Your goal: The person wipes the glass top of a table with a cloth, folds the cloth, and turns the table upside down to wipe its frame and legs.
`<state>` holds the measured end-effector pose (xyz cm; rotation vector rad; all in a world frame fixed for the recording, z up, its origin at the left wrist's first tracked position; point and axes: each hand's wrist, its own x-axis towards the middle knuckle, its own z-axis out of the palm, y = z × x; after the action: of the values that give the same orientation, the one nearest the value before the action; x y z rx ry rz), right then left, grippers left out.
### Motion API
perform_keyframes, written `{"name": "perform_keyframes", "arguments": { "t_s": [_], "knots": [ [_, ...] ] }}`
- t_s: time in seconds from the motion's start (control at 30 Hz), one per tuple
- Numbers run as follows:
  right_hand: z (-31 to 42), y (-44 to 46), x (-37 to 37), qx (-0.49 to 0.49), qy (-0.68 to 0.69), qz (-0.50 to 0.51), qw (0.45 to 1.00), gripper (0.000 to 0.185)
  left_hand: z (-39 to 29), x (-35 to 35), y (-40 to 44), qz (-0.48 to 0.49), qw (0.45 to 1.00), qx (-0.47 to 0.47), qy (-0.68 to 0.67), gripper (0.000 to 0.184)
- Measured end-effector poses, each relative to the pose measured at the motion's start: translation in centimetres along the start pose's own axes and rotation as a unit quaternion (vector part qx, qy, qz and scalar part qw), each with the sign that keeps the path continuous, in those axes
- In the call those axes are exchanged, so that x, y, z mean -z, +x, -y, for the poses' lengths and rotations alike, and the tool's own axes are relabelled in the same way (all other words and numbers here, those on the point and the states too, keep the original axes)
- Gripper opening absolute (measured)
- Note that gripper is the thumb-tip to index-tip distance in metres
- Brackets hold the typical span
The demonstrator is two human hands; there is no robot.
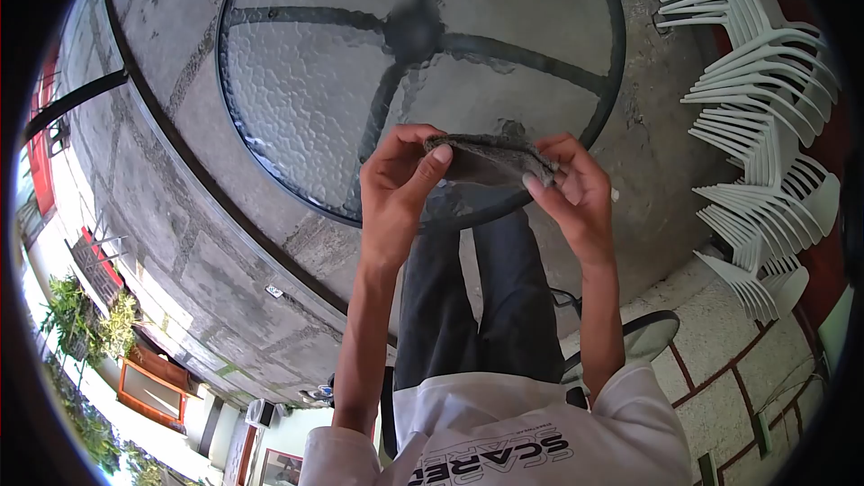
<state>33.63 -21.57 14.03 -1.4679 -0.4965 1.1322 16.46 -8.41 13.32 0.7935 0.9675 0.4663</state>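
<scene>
A small dark grey cloth (pixel 493 160) is stretched between my two hands, above the near edge of a round glass table (pixel 301 112). My left hand (pixel 402 173) pinches its left end between thumb and fingers. At the right end, my right hand (pixel 574 189) grips the cloth with thumb and fingertips. The cloth looks folded along its upper edge, and its inside cannot be made out.
Stacked white plastic chairs (pixel 765 81) stand at the right. A dark metal rail (pixel 202 184) runs along the stone floor (pixel 207 261) at the left. Green plants (pixel 85 315) and a wooden frame (pixel 151 391) are at the lower left.
</scene>
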Motion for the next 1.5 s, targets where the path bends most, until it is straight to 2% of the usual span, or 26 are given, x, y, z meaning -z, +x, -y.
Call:
{"name": "perform_keyframes", "arguments": {
  "t_s": [0.1,0.13,0.23,0.4,0.5,0.6,0.7,0.77,0.87,0.9,1.0,1.07,1.17,1.2,1.27,1.3,1.4,1.47,1.5],
  "knots": [
    [-0.4,0.3,0.4,0.094,-0.107,0.017,0.99,0.024,-1.2,0.5,-0.7,0.013,0.97,-0.176,0.168,0.016],
    [-0.3,0.3,0.5,0.112,-0.148,0.019,0.983,0.025,-1.5,0.8,-1.2,-0.001,0.958,-0.189,0.216,0.018],
    [-0.9,0.2,0.3,0.154,-0.251,0.033,0.955,0.024,-1.5,1.9,-2.2,0.009,0.901,-0.207,0.38,0.02],
    [-5.4,-1.3,-0.2,0.141,-0.357,0.049,0.922,0.019,4.1,4.6,-3.3,-0.012,0.881,-0.113,0.459,0.017],
    [-6.8,-3.3,-0.8,0.089,-0.327,0.029,0.941,0.018,5.4,5.2,-4.2,-0.048,0.882,-0.095,0.459,0.015],
    [-7.1,-3.7,-1.5,0.035,-0.285,-0.029,0.958,0.018,5.3,4.8,-3.3,-0.046,0.852,-0.152,0.498,0.014],
    [-7.1,-2.7,-2.1,-0.017,-0.246,-0.075,0.966,0.02,5.0,3.8,-1.8,-0.075,0.88,-0.126,0.451,0.014],
    [-6.7,-1.5,-2.2,-0.073,-0.224,-0.094,0.967,0.022,4.9,3.5,-0.5,-0.074,0.865,-0.135,0.479,0.019],
    [-7.2,0.3,-2.1,0.096,-0.363,-0.094,0.922,0.032,4.7,2.4,0.6,-0.123,0.809,-0.168,0.549,0.026],
    [-7.0,0.6,-2.3,0.11,-0.381,-0.089,0.914,0.034,4.8,2.1,0.6,-0.147,0.784,-0.18,0.576,0.029],
    [-6.3,1.2,-2.5,0.13,-0.439,-0.051,0.887,0.04,5.2,2.2,0.3,-0.125,0.77,-0.141,0.609,0.035],
    [-6.2,1.2,-2.1,0.111,-0.482,0.002,0.869,0.043,5.4,2.6,0.3,-0.102,0.787,-0.145,0.59,0.03],
    [-6.2,1.5,-1.9,0.122,-0.461,0.03,0.878,0.046,5.0,3.3,0.4,-0.051,0.845,-0.107,0.522,0.025],
    [-6.1,1.4,-1.9,0.103,-0.423,0.041,0.899,0.048,4.6,3.4,0.4,-0.032,0.866,-0.087,0.492,0.024],
    [-5.4,1.3,-2.1,0.065,-0.342,0.064,0.935,0.052,3.6,3.3,0.1,-0.026,0.888,-0.119,0.443,0.025],
    [-4.7,1.1,-2.3,0.104,-0.369,0.053,0.922,0.051,3.1,3.2,0.0,-0.023,0.898,-0.136,0.418,0.026],
    [-3.6,0.6,-2.6,0.209,-0.444,0.037,0.871,0.046,2.2,3.5,-0.6,0.011,0.793,-0.251,0.555,0.037],
    [-4.5,0.4,-2.3,0.266,-0.482,0.047,0.834,0.043,3.4,4.1,-0.9,0.025,0.76,-0.289,0.581,0.042],
    [-5.4,0.2,-2.1,0.256,-0.475,0.06,0.84,0.042,4.2,4.4,-0.8,0.032,0.743,-0.311,0.592,0.045]
  ]
}}
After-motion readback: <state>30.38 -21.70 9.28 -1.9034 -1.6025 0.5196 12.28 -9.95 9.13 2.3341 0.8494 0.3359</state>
